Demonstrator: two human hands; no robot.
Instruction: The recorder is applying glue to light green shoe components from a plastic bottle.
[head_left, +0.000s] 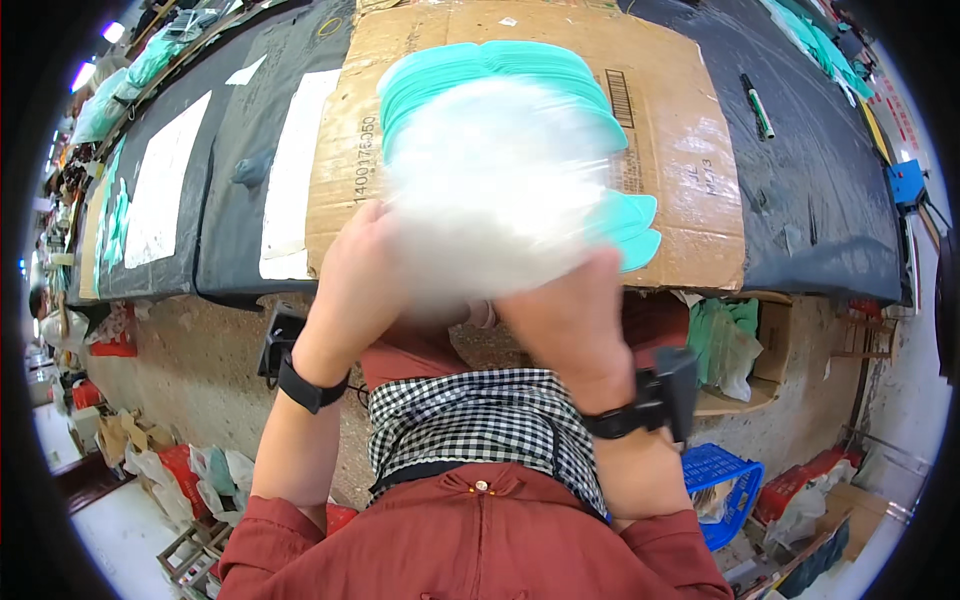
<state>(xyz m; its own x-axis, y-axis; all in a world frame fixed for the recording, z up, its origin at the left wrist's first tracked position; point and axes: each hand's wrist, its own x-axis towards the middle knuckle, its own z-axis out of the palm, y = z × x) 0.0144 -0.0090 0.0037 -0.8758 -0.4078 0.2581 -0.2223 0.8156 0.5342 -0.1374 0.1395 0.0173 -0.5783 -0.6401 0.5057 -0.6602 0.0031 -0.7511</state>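
Both of my hands hold a white plastic bag (490,190) over the near half of the cardboard. It is smeared by motion, and I cannot make out its edges or any contents. My left hand (362,255) grips its left side with curled fingers. At its lower right, my right hand (575,310) is closed on it, also blurred. Behind the bag lies a wide stack of thin teal pieces (500,62) with rounded ends, partly covered. To the right, a few loose teal pieces (630,225) stick out from under the bag.
A flattened cardboard sheet (685,130) covers the middle of the dark table (800,240). White paper sheets (170,185) lie on the left, and a marker pen (757,106) on the right. Below stand an open carton (765,375) with green pieces and a blue plastic basket (725,465).
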